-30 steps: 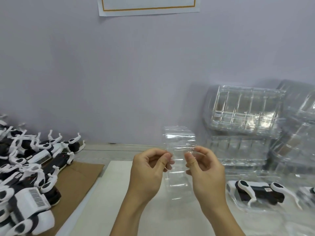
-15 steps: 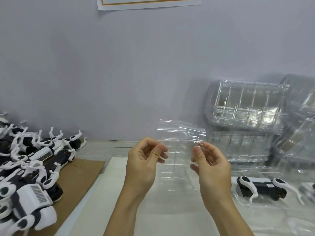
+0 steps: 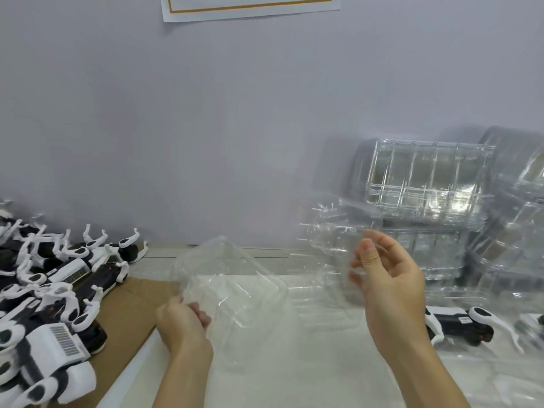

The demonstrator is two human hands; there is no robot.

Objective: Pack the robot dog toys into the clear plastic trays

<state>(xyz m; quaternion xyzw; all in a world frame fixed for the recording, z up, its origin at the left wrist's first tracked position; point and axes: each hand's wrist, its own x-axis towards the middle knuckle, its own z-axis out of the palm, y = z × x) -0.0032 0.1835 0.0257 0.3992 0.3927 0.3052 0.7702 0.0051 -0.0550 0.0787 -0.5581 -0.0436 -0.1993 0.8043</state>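
My left hand [image 3: 184,323] grips the near edge of a clear plastic tray [image 3: 232,285], tilted low over the white mat. My right hand [image 3: 388,285] holds a second clear tray [image 3: 335,240] higher up and to the right, pinching its edge between thumb and fingers. The two trays are apart. A heap of black-and-white robot dog toys [image 3: 50,293] lies at the left on brown cardboard. One robot dog toy [image 3: 459,322] lies in a clear tray at the right.
Stacks of clear plastic trays [image 3: 426,184] lean against the wall at the back right. A white mat [image 3: 282,366] covers the table in front of me. The brown cardboard [image 3: 132,307] lies left of it. A paper sheet [image 3: 250,7] hangs on the wall.
The nested trays that both hands pinched together have come apart. My left hand dropped down and left with one tray; my right hand moved right with the other.
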